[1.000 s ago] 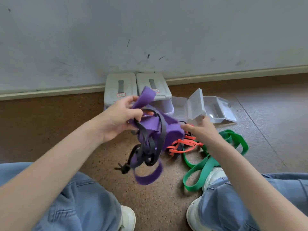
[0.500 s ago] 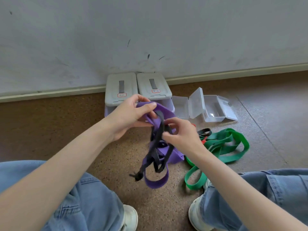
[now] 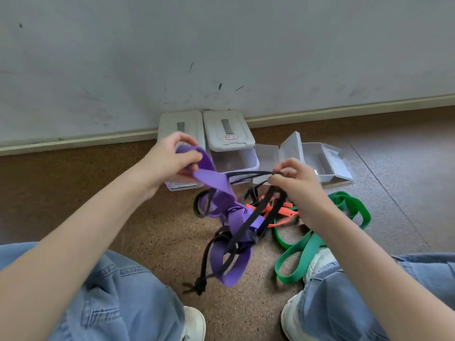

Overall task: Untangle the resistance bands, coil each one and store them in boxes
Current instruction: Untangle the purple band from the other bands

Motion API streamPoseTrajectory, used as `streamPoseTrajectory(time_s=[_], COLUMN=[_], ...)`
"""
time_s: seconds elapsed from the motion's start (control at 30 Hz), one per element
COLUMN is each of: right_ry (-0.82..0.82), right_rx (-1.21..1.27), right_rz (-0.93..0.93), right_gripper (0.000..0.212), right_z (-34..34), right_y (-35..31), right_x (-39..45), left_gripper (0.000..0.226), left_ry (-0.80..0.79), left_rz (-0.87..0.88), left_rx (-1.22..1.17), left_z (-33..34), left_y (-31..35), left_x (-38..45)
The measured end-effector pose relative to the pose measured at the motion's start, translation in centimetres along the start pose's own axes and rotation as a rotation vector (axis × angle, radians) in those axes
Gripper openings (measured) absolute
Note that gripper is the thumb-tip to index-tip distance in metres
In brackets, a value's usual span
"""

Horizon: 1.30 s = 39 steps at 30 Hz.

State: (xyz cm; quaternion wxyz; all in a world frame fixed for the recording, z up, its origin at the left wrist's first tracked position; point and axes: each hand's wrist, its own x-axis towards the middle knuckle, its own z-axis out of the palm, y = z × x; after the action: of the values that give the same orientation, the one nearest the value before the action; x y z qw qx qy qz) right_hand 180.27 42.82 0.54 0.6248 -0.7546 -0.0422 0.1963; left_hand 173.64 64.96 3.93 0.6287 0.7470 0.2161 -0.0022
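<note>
Now hands have spread: left hand (image 3: pixel 172 161) grips purple band (image 3: pixel 211 178), right hand (image 3: pixel 293 183) pinches black band (image 3: pixel 248 173), knot loosening before boxes (image 3: pixel 229 134).

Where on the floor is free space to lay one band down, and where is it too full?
Bare floor lies left of the left hand, before the skirting, and right of the green band, beyond the open box. Crowded: between the shoes, where purple band, black band and orange band tangle.
</note>
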Motion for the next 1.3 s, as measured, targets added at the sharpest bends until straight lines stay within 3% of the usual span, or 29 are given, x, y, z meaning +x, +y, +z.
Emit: streamPoseTrajectory(time_s=[0.1, 0.17, 0.2, 0.27, 0.37, 0.43, 0.5, 0.6, 0.67, 0.7, 0.77, 0.87, 0.97, 1.07, 1.13, 1.2, 1.3], right_ry=[0.103, 0.008, -0.096, -0.307, -0.509, -0.53, -0.395, -0.122, -0.059, -0.097, -0.331, -0.695, -0.789, -0.648, -0.421, -0.261, -0.241], right_rx=[0.217, 0.309, 0.345, 0.423, 0.583, 0.677, 0.772, 0.729, 0.534, 0.392, 0.138, 0.021, 0.064, -0.044, -0.114, -0.042, -0.147], right_rz=[-0.02, -0.056, -0.065, -0.077, -0.098, -0.118, -0.108, -0.107, 0.02, 0.126, 0.252, 0.057, -0.123, -0.092, -0.133, -0.157, -0.264], right_gripper=[0.019, 0.018, 0.015, 0.007, 0.008, 0.006, 0.005, 0.011, 0.013, 0.02, 0.031, 0.037, 0.048, 0.04, 0.025, 0.012, 0.012], right_z=[-1.1, -0.9, -0.6, 0.5, 2.1, 2.4, 1.8, -0.4, -1.5, -1.6, -1.2, 1.1, 1.9, 2.1, 2.3, 2.3, 1.2], right_y=[-1.5, -2.6, -3.1, -3.5, -3.8, -4.4, -4.8, -4.4, -3.6, -3.0, -1.7, -0.9, -1.8, -1.6, -1.2, -1.3, -2.0], right_x=[0.0, -0.4, -0.8, -1.6, -2.4, -2.5, -2.0, -0.6, 0.3, 0.5, 0.3, -1.0, -1.6, -1.7, -1.6, -1.3, -0.7], left_gripper=[0.028, 0.054, 0.074, 0.103, 0.098, 0.058, 0.015, 0.023, 0.026, 0.026, 0.025, 0.024, 0.026, 0.029, 0.024, 0.039, 0.05], left_ry=[-0.002, -0.102, -0.169, -0.25, -0.558, -0.663, -0.625, -0.543, -0.441, -0.383, -0.294, -0.213, -0.121, -0.054, -0.128, -0.292, -0.429], left_rz=[-0.284, -0.424, -0.438, -0.256, 0.064, 0.153, 0.217, 0.206, 0.136, 0.121, 0.126, 0.103, 0.029, -0.038, -0.071, -0.129, -0.158], left_rx=[0.473, 0.849, 1.003, 1.134, 0.765, 0.59, 0.543, 0.495, 0.192, 0.027, -0.224, -0.414, -0.424, -0.451, -0.286, -0.014, -0.006], left_z=[-1.3, -1.0, -0.7, 0.4, 3.5, 5.8, 6.6, 5.8, 4.9, 4.5, 4.0, 3.9, 4.3, 4.0, 3.3, 2.8, 3.5], left_y=[-2.4, -4.1, -4.7, -5.1, -5.5, -6.4, -7.3, -6.4, -4.3, -3.0, -0.5, 2.1, 2.7, 2.3, 1.8, 1.1, 0.2], left_x=[0.7, 0.8, 0.9, 1.0, 0.4, -0.5, -0.6, -0.4, -0.5, -0.6, -0.7, -1.2, -1.8, -1.7, -1.6, -1.8, -2.3])
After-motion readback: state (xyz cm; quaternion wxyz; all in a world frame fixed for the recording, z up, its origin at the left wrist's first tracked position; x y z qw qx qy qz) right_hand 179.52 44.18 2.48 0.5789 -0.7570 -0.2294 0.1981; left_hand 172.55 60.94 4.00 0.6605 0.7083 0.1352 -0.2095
